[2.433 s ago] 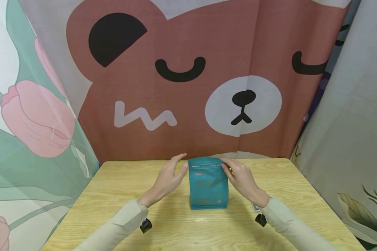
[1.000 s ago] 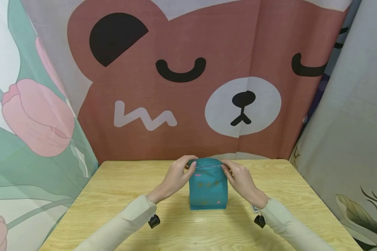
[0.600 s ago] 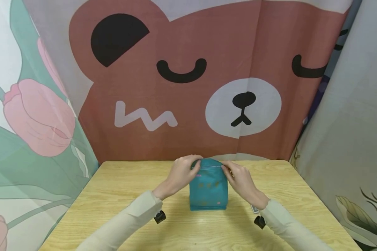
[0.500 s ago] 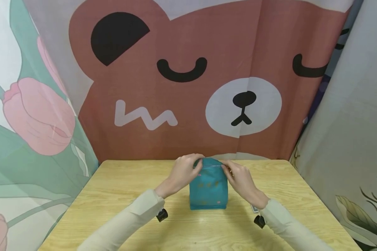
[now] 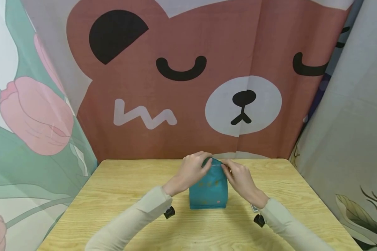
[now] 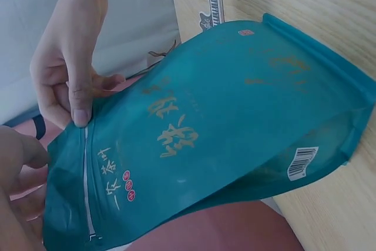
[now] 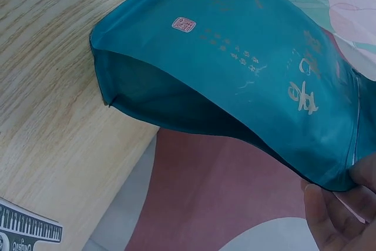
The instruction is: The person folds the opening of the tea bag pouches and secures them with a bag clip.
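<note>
A teal tea pouch (image 5: 208, 193) with gold writing stands upright on the wooden table. Across its top runs a zip seal (image 6: 87, 186), a pale line in the left wrist view. At the top right corner, my right hand (image 5: 242, 177) pinches the pouch between thumb and fingers. My left hand (image 5: 191, 170) has its thumb in front and fingers behind the pouch's top edge, pinching it near the middle of the zip line. The right wrist view shows the right fingers (image 7: 335, 216) at the pouch's upper corner and the folded side gusset (image 7: 170, 95).
A small sticker with piano keys (image 6: 215, 1) lies on the table (image 5: 128, 188), partly behind the right wrist. A bear-print curtain (image 5: 182, 97) hangs behind the far edge, and a tulip-print cloth (image 5: 37, 115) is at the left.
My left hand has come in from beside the pouch, taken hold of its top edge and slid rightward along the zip. The right hand and the pouch have stayed in place.
</note>
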`<action>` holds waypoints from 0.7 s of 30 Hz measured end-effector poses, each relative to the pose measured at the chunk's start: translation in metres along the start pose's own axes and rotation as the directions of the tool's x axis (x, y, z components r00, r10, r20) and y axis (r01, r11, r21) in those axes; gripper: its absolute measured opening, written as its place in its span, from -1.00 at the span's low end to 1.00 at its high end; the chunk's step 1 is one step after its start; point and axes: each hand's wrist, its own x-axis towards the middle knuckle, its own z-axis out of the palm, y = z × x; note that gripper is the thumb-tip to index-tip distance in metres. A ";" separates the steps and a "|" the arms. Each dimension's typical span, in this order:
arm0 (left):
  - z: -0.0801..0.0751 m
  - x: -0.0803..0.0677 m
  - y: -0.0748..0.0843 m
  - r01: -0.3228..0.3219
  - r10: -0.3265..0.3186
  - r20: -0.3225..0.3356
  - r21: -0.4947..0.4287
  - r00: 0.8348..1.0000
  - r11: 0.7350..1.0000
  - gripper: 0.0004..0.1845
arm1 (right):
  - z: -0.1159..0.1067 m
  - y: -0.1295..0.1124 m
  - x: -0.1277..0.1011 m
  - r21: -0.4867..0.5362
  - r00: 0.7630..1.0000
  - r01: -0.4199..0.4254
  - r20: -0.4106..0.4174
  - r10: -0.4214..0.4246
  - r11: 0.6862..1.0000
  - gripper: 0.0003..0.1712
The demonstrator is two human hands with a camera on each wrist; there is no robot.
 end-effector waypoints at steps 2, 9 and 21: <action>0.002 0.001 0.000 -0.002 0.002 -0.007 0.004 1.000 1.000 -0.80 | 0.000 0.000 0.000 -0.007 1.000 0.002 0.001 -0.002 1.000 -0.86; 0.005 0.001 0.001 0.005 -0.005 -0.025 0.013 1.000 1.000 -0.82 | 0.001 -0.001 0.000 -0.054 1.000 0.024 -0.005 -0.024 0.998 -0.86; 0.006 0.004 0.006 0.035 -0.035 -0.010 0.047 0.999 0.998 -0.75 | 0.005 0.000 -0.002 -0.160 0.997 0.065 -0.041 -0.072 0.985 -0.80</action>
